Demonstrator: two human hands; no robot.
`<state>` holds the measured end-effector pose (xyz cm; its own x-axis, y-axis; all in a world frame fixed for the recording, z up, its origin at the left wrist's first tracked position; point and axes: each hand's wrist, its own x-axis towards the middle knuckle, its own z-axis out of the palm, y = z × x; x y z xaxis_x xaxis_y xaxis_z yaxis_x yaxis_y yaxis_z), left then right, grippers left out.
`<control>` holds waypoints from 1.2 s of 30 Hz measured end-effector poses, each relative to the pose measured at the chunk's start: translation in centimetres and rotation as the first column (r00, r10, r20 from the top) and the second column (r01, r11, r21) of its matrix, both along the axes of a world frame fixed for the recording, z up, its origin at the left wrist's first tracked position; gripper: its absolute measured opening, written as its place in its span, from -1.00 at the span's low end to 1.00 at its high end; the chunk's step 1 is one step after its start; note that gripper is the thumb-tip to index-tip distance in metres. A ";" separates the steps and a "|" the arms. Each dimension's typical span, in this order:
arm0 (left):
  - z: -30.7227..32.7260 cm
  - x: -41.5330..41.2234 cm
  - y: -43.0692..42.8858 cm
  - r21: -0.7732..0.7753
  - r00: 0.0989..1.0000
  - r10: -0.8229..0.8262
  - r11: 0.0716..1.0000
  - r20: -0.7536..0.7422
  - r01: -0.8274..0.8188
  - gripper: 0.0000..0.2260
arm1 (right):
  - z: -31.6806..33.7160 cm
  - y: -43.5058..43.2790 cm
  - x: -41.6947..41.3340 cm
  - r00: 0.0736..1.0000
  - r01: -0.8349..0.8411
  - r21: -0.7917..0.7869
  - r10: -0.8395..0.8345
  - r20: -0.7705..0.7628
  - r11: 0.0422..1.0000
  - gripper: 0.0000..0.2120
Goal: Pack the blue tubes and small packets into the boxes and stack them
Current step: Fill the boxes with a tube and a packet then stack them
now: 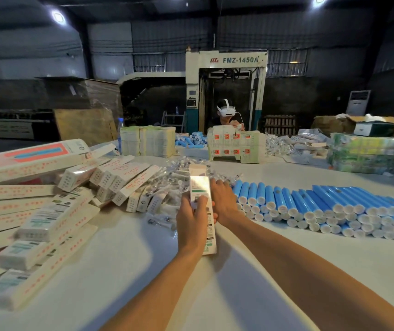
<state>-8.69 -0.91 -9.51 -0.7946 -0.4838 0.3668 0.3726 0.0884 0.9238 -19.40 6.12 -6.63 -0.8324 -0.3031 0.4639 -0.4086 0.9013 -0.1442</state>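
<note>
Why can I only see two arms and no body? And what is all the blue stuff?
The camera sits on the person's head and looks down, so you see only their own arms, as if through their eyes. The left hand holds a long white box. The right hand is beside that box; whether it holds anything, I cannot tell. The blue stuff is a big pile of blue tubes lying on the table. A heap of small packets lies behind the hands, and more boxes are piled on the left. Across the table is another person, wearing a white headset.
</note>
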 end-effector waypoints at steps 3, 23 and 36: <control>0.0 0.1 0.1 0.019 1.000 -0.018 1.000 -0.010 0.018 -0.90 | 0.5 0.5 1.4 0.994 -0.086 -0.184 0.097 0.054 0.979 -0.70; 0.4 3.5 4.8 0.180 0.754 -0.655 0.748 0.046 0.639 -0.62 | 3.7 17.0 11.3 0.980 -0.013 -0.948 0.193 0.051 0.317 -0.80; 1.3 5.7 7.1 0.099 0.680 -0.732 0.681 0.044 0.726 -0.60 | 8.0 16.6 13.6 0.931 -0.355 -0.864 0.218 -0.292 0.358 -0.79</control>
<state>-2.94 6.22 -8.23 -0.9293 0.2389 0.2818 0.2231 -0.2450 0.9435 -5.84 22.71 1.34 -0.7065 0.1313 0.6954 -0.6880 0.1029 -0.7184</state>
